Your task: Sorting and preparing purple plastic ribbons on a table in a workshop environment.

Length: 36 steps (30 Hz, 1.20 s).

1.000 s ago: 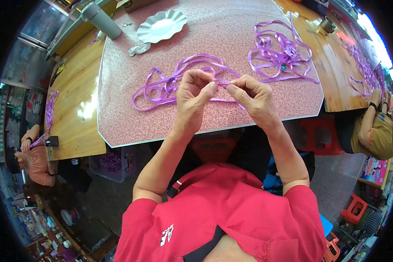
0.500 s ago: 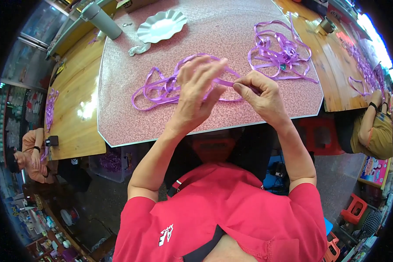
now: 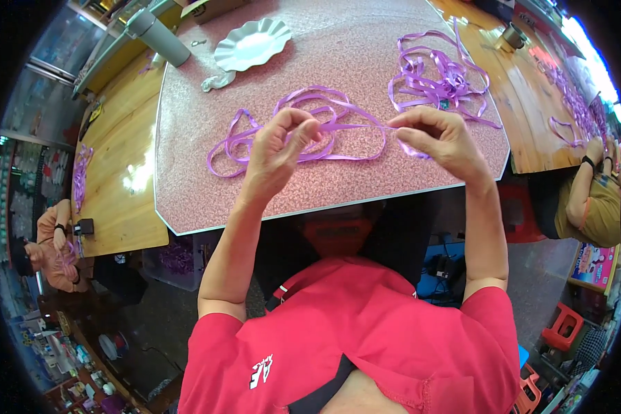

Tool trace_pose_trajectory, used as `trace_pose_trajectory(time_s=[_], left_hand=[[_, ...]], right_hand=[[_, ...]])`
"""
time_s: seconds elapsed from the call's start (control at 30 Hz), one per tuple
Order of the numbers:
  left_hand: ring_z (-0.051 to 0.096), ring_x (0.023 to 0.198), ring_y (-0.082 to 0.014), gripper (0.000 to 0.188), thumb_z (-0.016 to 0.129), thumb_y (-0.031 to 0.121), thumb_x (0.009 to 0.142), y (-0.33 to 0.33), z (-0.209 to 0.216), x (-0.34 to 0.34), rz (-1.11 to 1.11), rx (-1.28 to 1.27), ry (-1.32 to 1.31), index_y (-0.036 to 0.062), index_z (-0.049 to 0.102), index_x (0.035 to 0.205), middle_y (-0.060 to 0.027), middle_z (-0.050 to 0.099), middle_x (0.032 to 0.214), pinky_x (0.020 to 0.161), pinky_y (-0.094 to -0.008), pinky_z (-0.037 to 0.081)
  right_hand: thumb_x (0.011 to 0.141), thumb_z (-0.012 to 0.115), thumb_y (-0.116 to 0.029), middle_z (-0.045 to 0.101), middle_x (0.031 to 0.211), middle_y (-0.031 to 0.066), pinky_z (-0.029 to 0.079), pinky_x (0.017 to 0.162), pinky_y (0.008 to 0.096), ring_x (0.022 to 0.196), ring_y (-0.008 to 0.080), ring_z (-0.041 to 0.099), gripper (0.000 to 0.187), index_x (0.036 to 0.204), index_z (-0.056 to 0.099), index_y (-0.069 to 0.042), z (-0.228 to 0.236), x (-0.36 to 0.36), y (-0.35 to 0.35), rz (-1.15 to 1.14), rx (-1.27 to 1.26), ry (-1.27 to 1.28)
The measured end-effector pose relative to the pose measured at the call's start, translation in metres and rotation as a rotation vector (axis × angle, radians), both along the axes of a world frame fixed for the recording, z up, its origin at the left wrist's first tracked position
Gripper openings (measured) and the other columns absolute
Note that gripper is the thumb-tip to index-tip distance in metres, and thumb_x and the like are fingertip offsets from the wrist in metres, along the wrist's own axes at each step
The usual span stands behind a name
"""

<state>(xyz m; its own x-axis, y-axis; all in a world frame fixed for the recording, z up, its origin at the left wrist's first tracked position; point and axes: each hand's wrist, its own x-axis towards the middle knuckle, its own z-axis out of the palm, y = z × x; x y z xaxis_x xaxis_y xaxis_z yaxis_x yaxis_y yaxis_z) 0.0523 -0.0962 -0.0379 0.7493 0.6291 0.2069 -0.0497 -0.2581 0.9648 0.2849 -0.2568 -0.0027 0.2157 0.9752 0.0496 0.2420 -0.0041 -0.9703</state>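
Observation:
A long purple ribbon [image 3: 355,157] lies in loose loops on the pink-patterned tabletop in front of me. My left hand [image 3: 283,148] pinches it between thumb and fingers at the near side of the loops. From there a length of ribbon runs across, drawn nearly straight, to my right hand [image 3: 445,141]. The fingertips of that hand are closed on the ribbon, and a short piece of it shows below the thumb. Beyond my right hand, a second heap of purple ribbon [image 3: 443,83] lies tangled on the table.
A white scalloped plate [image 3: 253,45] sits farther back, with a crumpled white wad [image 3: 218,82] beside it. A grey tumbler [image 3: 160,38] stands at far left, a metal mug [image 3: 513,37] at far right. Two other people with purple ribbons sit at wooden tables on either side.
My hands have moved apart, the left one lower and to the left, the right one slightly to the right. The ribbon between them now stretches longer and straighter.

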Motion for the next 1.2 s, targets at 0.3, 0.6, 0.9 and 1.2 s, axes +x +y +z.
trace_pose_trajectory(time_s=[0.3,0.6,0.9,1.2], left_hand=[[0.061,0.081,-0.0101,0.015,0.06,0.014,0.097,-0.003,-0.01,-0.002,0.049,0.066,0.124,-0.0004,0.061,0.099,-0.004,0.065,0.085,0.076,-0.0241,0.051],[0.06,0.076,-0.0078,0.018,0.061,0.016,0.097,-0.01,-0.001,0.007,0.005,-0.051,0.107,-0.0018,0.062,0.099,-0.0024,0.064,0.081,0.071,-0.0234,0.049],[0.058,0.074,-0.0082,0.023,0.061,0.023,0.097,-0.008,-0.004,0.001,-0.034,-0.189,0.076,-0.0004,0.062,0.098,-0.0024,0.063,0.078,0.07,-0.0235,0.047],[0.063,0.07,-0.0113,0.024,0.063,0.024,0.096,-0.001,-0.007,-0.001,-0.091,-0.473,0.0,0.0005,0.063,0.094,-0.004,0.065,0.077,0.07,-0.0261,0.05]], right_hand=[[0.092,0.064,-0.012,0.067,0.106,0.0057,0.048,0.08,0.0263,0.094,0.0126,0.06,0.02,0.108,0.069,0.0,-0.019,0.019,0.005,-0.195,-0.014,-0.438],[0.09,0.061,0.001,0.056,0.093,0.0004,0.046,0.072,0.0199,0.081,0.0043,0.053,0.045,0.133,0.049,-0.001,-0.044,-0.068,0.038,0.03,0.194,0.152],[0.086,0.07,-0.004,0.06,0.09,0.0025,0.049,0.069,0.02,0.083,0.0068,0.058,0.018,0.102,0.066,0.002,-0.039,-0.07,0.036,-0.057,0.168,-0.045],[0.078,0.076,-0.001,0.059,0.084,0.0051,0.046,0.06,0.0259,0.073,0.0123,0.058,0.021,0.098,0.071,-0.003,-0.032,-0.069,0.037,-0.116,0.381,-0.398]])
